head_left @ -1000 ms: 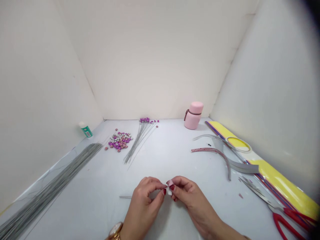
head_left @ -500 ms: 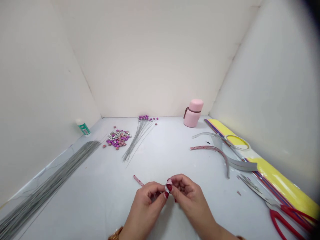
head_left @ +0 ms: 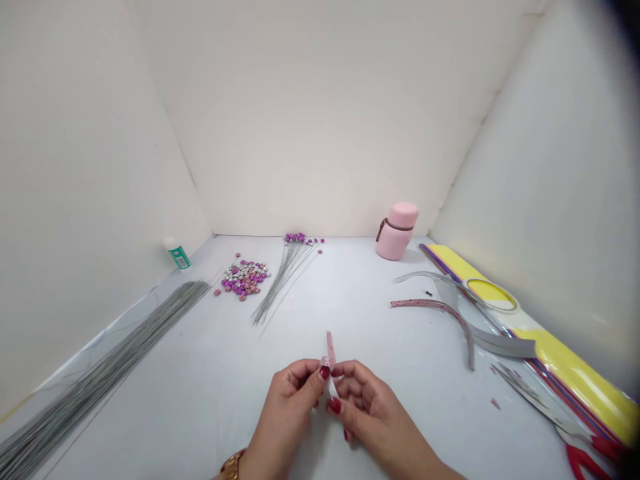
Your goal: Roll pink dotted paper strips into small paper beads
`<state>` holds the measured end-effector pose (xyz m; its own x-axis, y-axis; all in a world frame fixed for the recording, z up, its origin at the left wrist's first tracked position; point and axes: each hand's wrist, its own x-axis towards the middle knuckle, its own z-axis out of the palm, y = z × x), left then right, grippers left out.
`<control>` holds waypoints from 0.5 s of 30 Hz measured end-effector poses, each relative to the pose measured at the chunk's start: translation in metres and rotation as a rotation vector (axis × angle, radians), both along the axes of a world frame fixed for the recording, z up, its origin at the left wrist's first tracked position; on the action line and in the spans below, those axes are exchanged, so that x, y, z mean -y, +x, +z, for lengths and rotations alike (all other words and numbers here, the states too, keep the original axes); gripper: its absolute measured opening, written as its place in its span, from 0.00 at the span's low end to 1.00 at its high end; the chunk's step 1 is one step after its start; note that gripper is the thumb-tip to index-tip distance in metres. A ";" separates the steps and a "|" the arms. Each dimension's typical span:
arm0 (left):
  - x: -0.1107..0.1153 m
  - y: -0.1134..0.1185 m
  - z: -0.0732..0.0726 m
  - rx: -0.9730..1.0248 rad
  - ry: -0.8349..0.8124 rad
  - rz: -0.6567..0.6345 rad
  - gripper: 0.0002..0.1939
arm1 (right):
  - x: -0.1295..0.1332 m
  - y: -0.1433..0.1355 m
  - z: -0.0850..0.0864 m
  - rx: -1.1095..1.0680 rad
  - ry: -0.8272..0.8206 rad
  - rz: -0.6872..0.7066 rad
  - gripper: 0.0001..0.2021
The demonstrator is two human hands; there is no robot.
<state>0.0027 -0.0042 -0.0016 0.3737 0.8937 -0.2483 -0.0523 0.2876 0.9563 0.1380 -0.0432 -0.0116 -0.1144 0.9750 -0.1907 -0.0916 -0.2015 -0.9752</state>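
Note:
A narrow pink patterned strip (head_left: pixel 331 347) rises from between my hands near the front centre, its white underside showing lower down. My left hand (head_left: pixel 296 403) pinches the folded part of the strip between thumb and index finger. Close beside it, my right hand (head_left: pixel 367 407) has its thumb and fingers closed on the white lower part. Further off lie a pile of purple, pink and silver beads (head_left: pixel 245 278) and a small bundle of thin wires (head_left: pixel 283 280) with purple beads at their far ends.
Long grey wires (head_left: pixel 125 357) lie at the left, near a green-and-white glue stick (head_left: pixel 179 255). A pink flask (head_left: pixel 397 231) stands at the back. To the right are curved strips (head_left: pixel 450 310), a tape ring (head_left: pixel 490 295), yellow sheets (head_left: pixel 575 360) and red-handled scissors (head_left: pixel 583 460).
The strip's free end has swung from the left of my hands to upright between them. My right fingers have shifted lower on the strip. The whole view has moved slightly.

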 end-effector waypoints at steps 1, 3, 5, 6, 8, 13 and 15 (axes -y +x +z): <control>-0.002 -0.001 0.000 -0.014 -0.002 0.018 0.13 | 0.000 -0.001 0.000 0.008 -0.022 0.014 0.16; -0.006 -0.004 0.000 -0.058 -0.001 0.040 0.13 | 0.000 0.000 0.000 0.031 -0.065 0.019 0.18; -0.011 -0.006 0.003 -0.100 0.001 0.060 0.13 | -0.001 0.004 0.003 0.016 -0.098 0.037 0.18; -0.013 -0.007 0.004 -0.112 -0.003 0.073 0.13 | -0.002 0.007 0.005 -0.018 -0.116 0.061 0.17; -0.017 -0.010 0.006 -0.107 -0.026 0.093 0.14 | -0.003 0.013 0.010 -0.126 -0.155 0.108 0.16; -0.021 -0.015 0.004 -0.011 -0.061 0.110 0.15 | -0.005 0.024 0.013 -0.261 -0.195 0.129 0.13; -0.022 -0.016 0.003 0.003 -0.072 0.109 0.15 | -0.004 0.024 0.012 -0.192 -0.153 0.109 0.12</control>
<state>-0.0130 0.0174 0.0010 0.2761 0.9091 -0.3120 -0.0900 0.3477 0.9333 0.1620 -0.0388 0.0007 -0.2656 0.9163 -0.2998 -0.2420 -0.3643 -0.8993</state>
